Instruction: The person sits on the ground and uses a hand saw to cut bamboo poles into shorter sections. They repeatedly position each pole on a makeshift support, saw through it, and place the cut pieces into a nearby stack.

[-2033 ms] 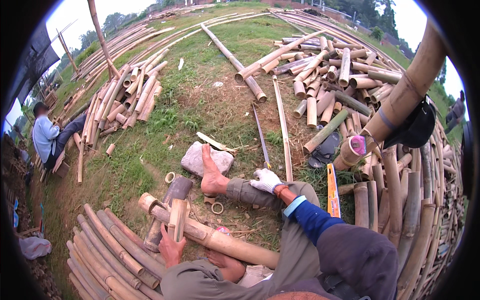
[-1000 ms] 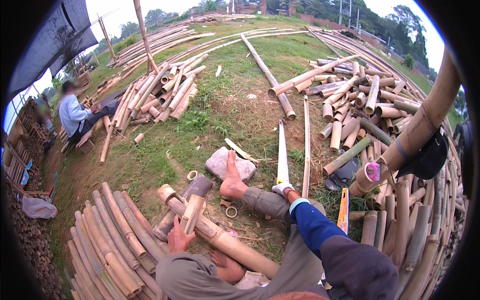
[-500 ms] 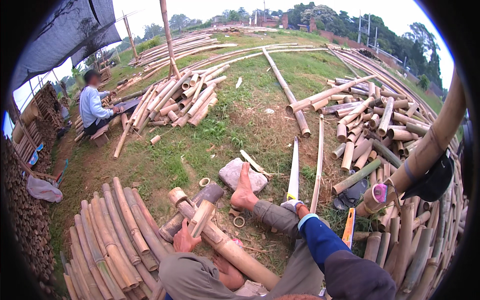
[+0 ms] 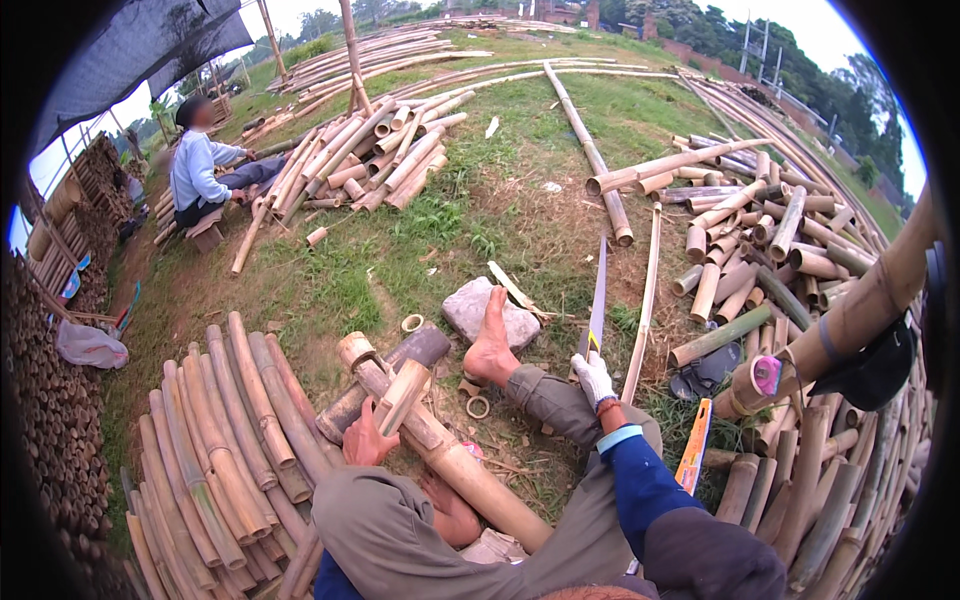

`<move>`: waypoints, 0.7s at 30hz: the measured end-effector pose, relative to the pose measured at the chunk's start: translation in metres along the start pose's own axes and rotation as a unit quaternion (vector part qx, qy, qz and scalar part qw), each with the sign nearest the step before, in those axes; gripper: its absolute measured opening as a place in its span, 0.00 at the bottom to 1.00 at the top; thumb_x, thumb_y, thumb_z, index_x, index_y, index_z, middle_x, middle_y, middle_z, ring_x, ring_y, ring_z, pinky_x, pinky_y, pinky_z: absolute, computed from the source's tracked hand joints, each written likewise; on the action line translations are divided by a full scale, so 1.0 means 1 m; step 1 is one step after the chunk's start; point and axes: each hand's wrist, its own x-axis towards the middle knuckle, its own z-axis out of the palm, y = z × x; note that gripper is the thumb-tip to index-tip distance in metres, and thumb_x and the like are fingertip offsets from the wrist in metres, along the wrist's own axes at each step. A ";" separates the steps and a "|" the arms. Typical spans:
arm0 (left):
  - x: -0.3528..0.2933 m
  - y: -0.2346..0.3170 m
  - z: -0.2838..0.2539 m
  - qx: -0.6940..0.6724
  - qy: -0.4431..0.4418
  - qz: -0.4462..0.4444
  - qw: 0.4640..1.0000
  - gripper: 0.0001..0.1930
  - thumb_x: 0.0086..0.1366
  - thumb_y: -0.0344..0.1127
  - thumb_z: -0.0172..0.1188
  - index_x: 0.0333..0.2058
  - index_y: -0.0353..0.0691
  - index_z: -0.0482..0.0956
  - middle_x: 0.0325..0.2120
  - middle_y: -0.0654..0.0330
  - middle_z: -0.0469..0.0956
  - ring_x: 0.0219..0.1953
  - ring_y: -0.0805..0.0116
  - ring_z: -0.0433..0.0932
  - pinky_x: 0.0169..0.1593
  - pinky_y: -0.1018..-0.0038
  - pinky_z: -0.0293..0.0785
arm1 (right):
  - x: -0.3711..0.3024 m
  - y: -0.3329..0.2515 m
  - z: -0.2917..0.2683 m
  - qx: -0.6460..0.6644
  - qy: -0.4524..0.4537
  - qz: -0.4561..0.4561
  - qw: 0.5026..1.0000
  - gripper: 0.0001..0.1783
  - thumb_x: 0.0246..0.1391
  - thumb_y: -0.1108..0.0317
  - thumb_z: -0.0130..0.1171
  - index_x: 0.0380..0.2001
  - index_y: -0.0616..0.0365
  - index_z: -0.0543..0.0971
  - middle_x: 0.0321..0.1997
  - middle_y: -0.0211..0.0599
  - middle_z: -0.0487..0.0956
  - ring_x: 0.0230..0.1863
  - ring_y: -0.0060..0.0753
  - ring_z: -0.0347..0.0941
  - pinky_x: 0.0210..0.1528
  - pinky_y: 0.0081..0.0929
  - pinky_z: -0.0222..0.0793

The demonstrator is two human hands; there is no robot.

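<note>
Over grass [image 4: 520,110], the left hand [image 4: 368,438] grips cut bamboo [image 4: 404,396]; the right hand [image 4: 594,378] seemingly grips a saw [image 4: 599,300].

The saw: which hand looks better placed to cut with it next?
Probably the right hand: gloved, it grips the saw, while the bare left hand holds a short bamboo piece.

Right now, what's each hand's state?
Left hand: closed, holding a short bamboo piece.
Right hand: gloved, closed, holding a saw.
</note>
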 end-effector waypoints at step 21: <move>0.001 -0.005 0.000 -0.001 -0.006 -0.043 0.999 0.41 0.48 0.48 0.82 0.60 0.41 0.77 0.43 0.41 0.88 0.46 0.38 0.87 0.52 0.50 0.84 | -0.161 -0.158 0.015 0.182 -0.347 0.064 0.918 0.43 0.70 0.60 0.69 0.79 0.65 0.61 0.57 0.34 0.82 0.52 0.16 0.77 0.56 0.20 0.74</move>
